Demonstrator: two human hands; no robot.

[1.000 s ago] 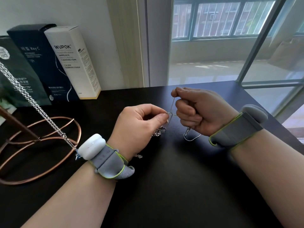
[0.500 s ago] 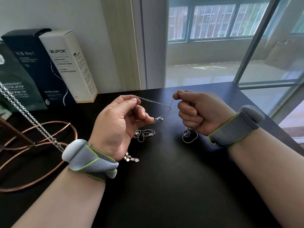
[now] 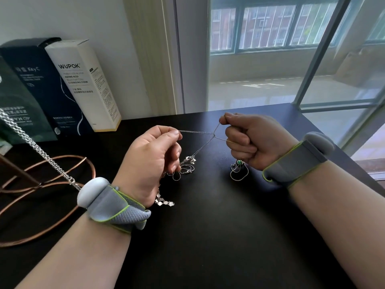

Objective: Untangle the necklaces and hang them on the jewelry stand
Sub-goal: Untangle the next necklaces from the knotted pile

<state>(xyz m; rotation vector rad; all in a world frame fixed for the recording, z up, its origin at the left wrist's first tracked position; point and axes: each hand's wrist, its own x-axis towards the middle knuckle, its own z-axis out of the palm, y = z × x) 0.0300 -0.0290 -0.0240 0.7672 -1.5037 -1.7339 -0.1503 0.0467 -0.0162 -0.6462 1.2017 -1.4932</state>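
Observation:
My left hand (image 3: 152, 159) pinches a thin silver chain (image 3: 196, 133) between thumb and forefinger. That chain runs taut to the right and hooks through a fine wire-like necklace (image 3: 220, 139), which my right hand (image 3: 248, 138) grips in a fist. A tangle of silver chains and clasps (image 3: 186, 166) hangs from the left hand onto the black table. A loop with a green bead (image 3: 239, 170) dangles under the right fist. A chain of flat diamond-shaped links (image 3: 164, 202) lies below my left wrist. At the far left the copper jewelry stand (image 3: 41, 184) carries a thick silver chain (image 3: 35, 147).
Three product boxes lean on the wall at the back left: a white WUPOK box (image 3: 83, 84), a dark blue one (image 3: 39, 84) and a dark green one (image 3: 14, 105). The black table (image 3: 208, 236) ends at a window on the right. Both wrists wear grey bands.
My left hand has pulled away leftward from the right fist, stretching the thin chain taut between them. The tangle under the left hand has loosened and spread on the table.

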